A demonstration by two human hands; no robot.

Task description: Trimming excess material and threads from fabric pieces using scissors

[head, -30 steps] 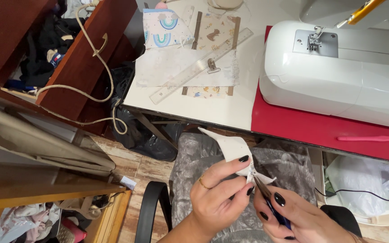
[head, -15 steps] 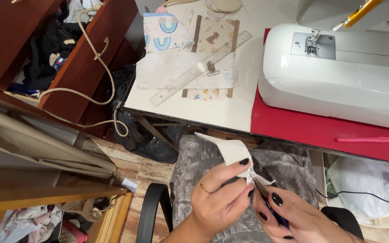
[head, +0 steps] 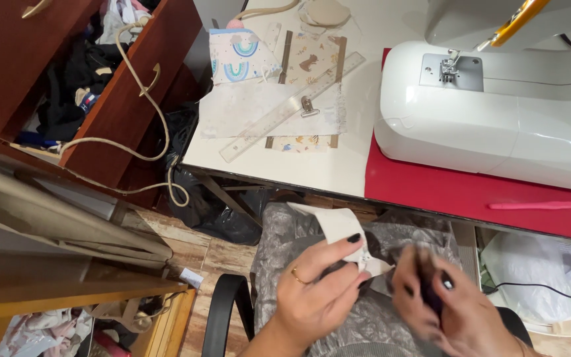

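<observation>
Head view shows me a white sewing machine [head: 497, 125] on a red mat [head: 444, 192], with a clear ruler [head: 292, 107] lying across printed fabric pieces [head: 269, 99] on the table [head: 338, 175]. An open wooden drawer [head: 94, 92] stands at left. I see the left hand [head: 315, 297] pinching a small pale fabric piece [head: 342, 228] over the lap, below the table edge. The right hand [head: 454, 311] is blurred, closed around something dark I cannot identify. Room between lap and table edge is narrow.
</observation>
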